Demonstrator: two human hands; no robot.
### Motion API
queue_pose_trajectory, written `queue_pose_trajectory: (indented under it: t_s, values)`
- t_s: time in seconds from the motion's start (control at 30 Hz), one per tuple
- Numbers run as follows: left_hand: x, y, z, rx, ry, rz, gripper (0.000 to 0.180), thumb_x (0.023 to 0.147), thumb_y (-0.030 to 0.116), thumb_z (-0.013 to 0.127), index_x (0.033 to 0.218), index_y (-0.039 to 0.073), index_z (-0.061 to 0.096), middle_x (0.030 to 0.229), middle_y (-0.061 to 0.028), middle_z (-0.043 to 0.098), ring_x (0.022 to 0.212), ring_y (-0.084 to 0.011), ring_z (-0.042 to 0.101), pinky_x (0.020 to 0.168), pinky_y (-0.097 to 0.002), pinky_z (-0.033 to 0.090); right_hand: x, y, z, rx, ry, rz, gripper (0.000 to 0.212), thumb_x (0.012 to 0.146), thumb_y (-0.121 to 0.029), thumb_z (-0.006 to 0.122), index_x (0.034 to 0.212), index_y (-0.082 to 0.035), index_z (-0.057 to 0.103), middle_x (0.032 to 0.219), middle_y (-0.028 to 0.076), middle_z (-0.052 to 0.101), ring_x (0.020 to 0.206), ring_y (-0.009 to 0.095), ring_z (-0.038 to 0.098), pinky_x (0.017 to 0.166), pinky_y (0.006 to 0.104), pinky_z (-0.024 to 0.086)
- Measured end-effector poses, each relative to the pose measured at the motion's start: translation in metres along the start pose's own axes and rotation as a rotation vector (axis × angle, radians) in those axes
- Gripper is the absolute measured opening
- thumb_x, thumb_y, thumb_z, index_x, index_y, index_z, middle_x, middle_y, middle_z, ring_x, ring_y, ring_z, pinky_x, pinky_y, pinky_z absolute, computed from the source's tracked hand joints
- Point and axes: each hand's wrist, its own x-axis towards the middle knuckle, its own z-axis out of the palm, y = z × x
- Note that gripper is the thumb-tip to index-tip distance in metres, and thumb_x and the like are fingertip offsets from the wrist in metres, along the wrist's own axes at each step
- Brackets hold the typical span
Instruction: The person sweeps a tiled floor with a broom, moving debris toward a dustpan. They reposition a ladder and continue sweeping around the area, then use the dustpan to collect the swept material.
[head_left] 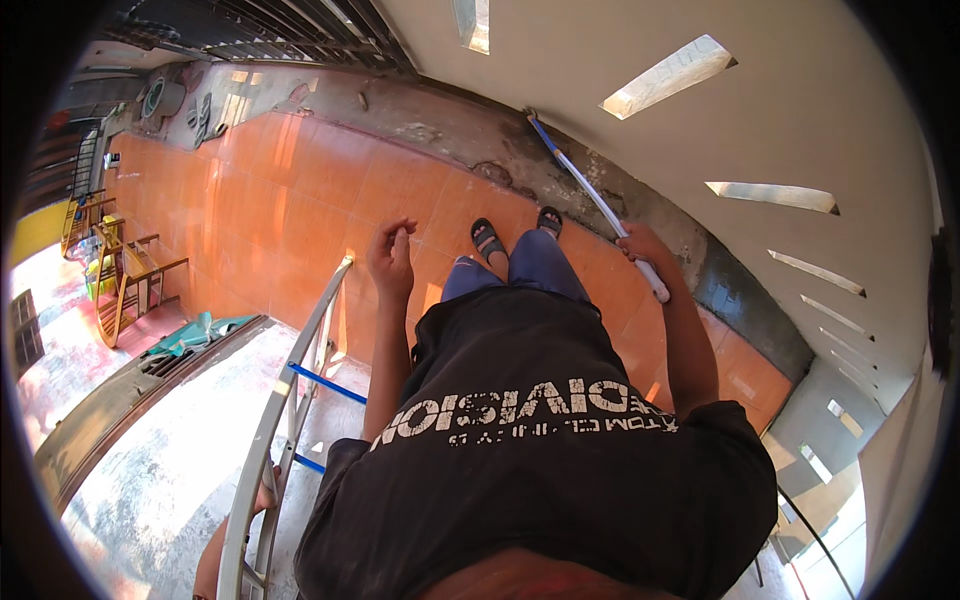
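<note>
In the head view there is one pole (590, 192), white with a blue part, lying from 12 to 2 o'clock. The right hand (645, 248), at 2 o'clock, is closed around it near its lower end; the far end is near the foot of the wall (790, 100). The left hand (392, 252), at 10 o'clock, is raised, its fingers loosely bent and nothing seen in it.

Two sandals (487, 238) are on two feet at 12 o'clock, over orange tiles (320, 195). One ladder (270, 420) stands at 8 o'clock, with two blue bars (328, 384) showing; one hand of another person (266, 492) touches it. At 9 o'clock I count at least two wooden chairs (150, 268) and one green cloth (205, 335). The wall has at least six slots (672, 76), from 12 to 3 o'clock.

One round container (172, 98) is at 10 o'clock; its inside looks greenish, but I cannot tell the contents.
</note>
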Motion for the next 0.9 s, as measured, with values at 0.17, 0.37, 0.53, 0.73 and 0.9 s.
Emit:
queue_pose_trajectory:
  t_s: [0.17, 0.37, 0.53, 0.73, 0.9]
  values:
    - [-0.018, 0.011, 0.0, 0.086, 0.057, -0.077, 0.017, 0.097, 0.004, 0.051, 0.109, -0.001, 0.061, 0.102, -0.0106, 0.068, 0.095, -0.0172, 0.064, 0.084, -0.0302, 0.049, 0.117, -0.107, 0.044, -0.405, -0.029, -0.309, 0.033, 0.072, -0.01, 0.06, 0.101, 0.005, 0.064, 0.078, 0.025, 0.065, 0.067, 0.033, 0.068, 0.061, 0.0421, 0.05]
    - [-0.053, 0.029, 0.003, 0.262, 0.076, -0.173, 0.015, 0.095, 0.0, 0.05, 0.105, -0.002, 0.061, 0.097, -0.0106, 0.067, 0.092, -0.0179, 0.065, 0.085, -0.0295, 0.051, 0.287, -0.17, 0.107, -0.693, 0.039, -0.563, 0.04, 0.074, -0.008, 0.061, 0.113, 0.001, 0.064, 0.097, 0.026, 0.067, 0.088, 0.038, 0.069, 0.077, 0.047, 0.054]
    - [-0.079, 0.029, 0.019, 0.357, 0.096, -0.288, 0.014, 0.095, -0.001, 0.05, 0.104, -0.002, 0.062, 0.097, -0.0113, 0.067, 0.092, -0.0178, 0.066, 0.084, -0.0296, 0.051, 0.336, -0.099, 0.064, -0.722, -0.012, -0.385, 0.06, 0.08, -0.008, 0.054, 0.139, -0.004, 0.046, 0.118, 0.026, 0.062, 0.097, 0.04, 0.066, 0.082, 0.0457, 0.053]
    - [-0.088, 0.02, 0.055, 0.269, 0.149, -0.351, 0.013, 0.094, -0.002, 0.051, 0.101, -0.003, 0.063, 0.095, -0.0114, 0.068, 0.091, -0.0176, 0.066, 0.083, -0.0289, 0.052, 0.24, -0.016, -0.032, -0.645, 0.054, -0.32, 0.062, 0.08, -0.015, 0.062, 0.14, -0.007, 0.047, 0.11, 0.029, 0.064, 0.102, 0.039, 0.065, 0.086, 0.0435, 0.051]
    - [-0.086, 0.022, 0.084, 0.232, 0.196, -0.353, 0.013, 0.095, -0.001, 0.051, 0.101, -0.003, 0.063, 0.094, -0.0108, 0.068, 0.089, -0.017, 0.066, 0.081, -0.0285, 0.051, 0.165, 0.007, -0.072, -0.492, 0.021, -0.399, 0.061, 0.079, -0.012, 0.067, 0.137, -0.001, 0.049, 0.114, 0.032, 0.06, 0.111, 0.039, 0.061, 0.091, 0.0388, 0.048]
